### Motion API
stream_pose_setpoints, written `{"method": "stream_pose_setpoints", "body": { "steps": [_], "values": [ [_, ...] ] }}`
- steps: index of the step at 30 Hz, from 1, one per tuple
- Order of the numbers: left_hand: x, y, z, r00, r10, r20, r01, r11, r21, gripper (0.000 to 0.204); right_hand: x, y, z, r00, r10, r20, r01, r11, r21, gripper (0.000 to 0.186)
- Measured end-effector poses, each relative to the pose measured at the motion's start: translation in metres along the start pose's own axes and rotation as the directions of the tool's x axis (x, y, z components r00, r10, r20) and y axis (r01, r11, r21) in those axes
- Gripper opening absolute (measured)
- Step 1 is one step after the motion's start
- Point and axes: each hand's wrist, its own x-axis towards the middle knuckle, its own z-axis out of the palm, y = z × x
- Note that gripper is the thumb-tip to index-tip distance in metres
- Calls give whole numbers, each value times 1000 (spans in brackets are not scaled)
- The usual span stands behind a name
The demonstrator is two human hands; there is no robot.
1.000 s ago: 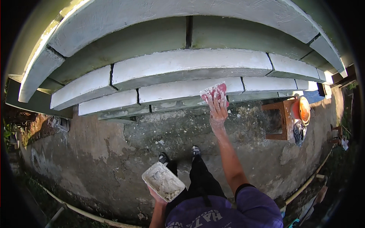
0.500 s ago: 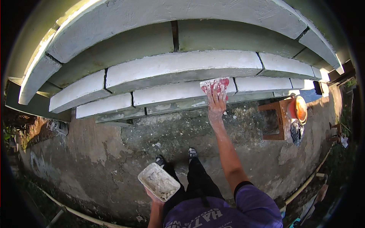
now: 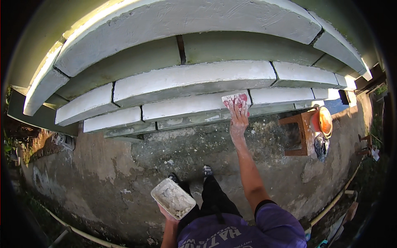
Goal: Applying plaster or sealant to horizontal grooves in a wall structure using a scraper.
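My right hand (image 3: 238,120) is stretched forward, its fingers closed over a red putty scraper (image 3: 235,99) smeared with white. The scraper lies against the front of a lower white ledge (image 3: 190,104), just left of a dark vertical gap. In my left hand (image 3: 168,214), low and near my body, is a white rectangular tub (image 3: 156,191). Thick off-white putty (image 3: 174,199) fills much of it. My left fingers are mostly hidden beneath the tub.
Curved white ledges (image 3: 194,76) with dark gaps rise in tiers ahead. A brown woven stool (image 3: 305,131) stands at right, with an orange bucket (image 3: 325,122) and a dark plastic bag (image 3: 321,147) beside it. The stained concrete floor (image 3: 103,173) bears scattered white bits.
My right hand has slid the scraper a little to the right along the ledge, closer to the dark gap. The view has shifted slightly. My left hand holds the tub almost still.
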Motion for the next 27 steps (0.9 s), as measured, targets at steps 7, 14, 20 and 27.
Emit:
{"method": "stream_pose_setpoints", "body": {
  "steps": [7,14,20,27],
  "values": [
    [-2,1,7,999,11,-50,-11,1000,2,72,63,19,-36,977,22,-212,-41,996,-85,72],
    [3,-6,12,999,16,-43,-14,999,34,73,9,29,6,997,79,6,-79,996,-34,66],
    [4,-4,7,999,21,-26,-20,999,30,73,17,16,-27,995,-6,-98,8,1000,22,68],
    [7,-6,5,1000,-20,15,19,999,32,74,56,2,2,989,63,-130,-65,998,-10,64]
  ]
}}
